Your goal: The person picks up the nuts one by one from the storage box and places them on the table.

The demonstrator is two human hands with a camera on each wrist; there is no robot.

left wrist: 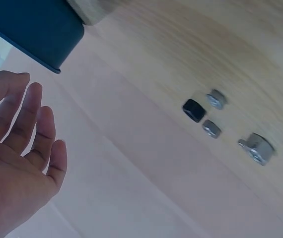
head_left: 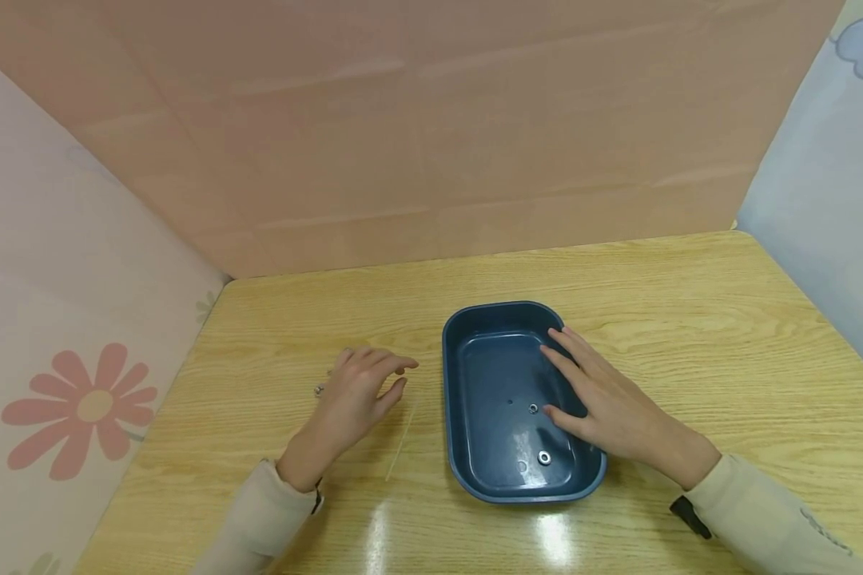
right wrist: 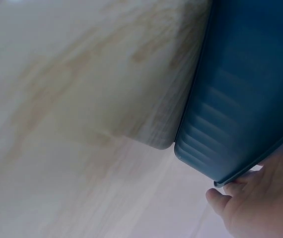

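My left hand (head_left: pixel 363 391) hovers over the table left of a blue plastic tray (head_left: pixel 447 415), its fingers loosely bent and nothing between them. In the left wrist view, small metal pieces lie on the tabletop beside that hand: a silver nut-like piece (left wrist: pixel 216 99), another (left wrist: pixel 211 129), a black block (left wrist: pixel 194 110) and a larger silver piece with a small stub (left wrist: pixel 258 148). My right hand (head_left: pixel 604 399) reaches across the tray's right rim, fingers spread and fairly straight. Inside the tray lie a small metal nut (head_left: pixel 534 408) near its thumb and a ring-shaped one (head_left: pixel 544 458).
The wood-grain table (head_left: pixel 726 319) carries the tray near its middle. A pinkish sheet (head_left: pixel 417 144) stands along the back edge. Side panels rise left and right, the left one with a flower print (head_left: pixel 95 406).
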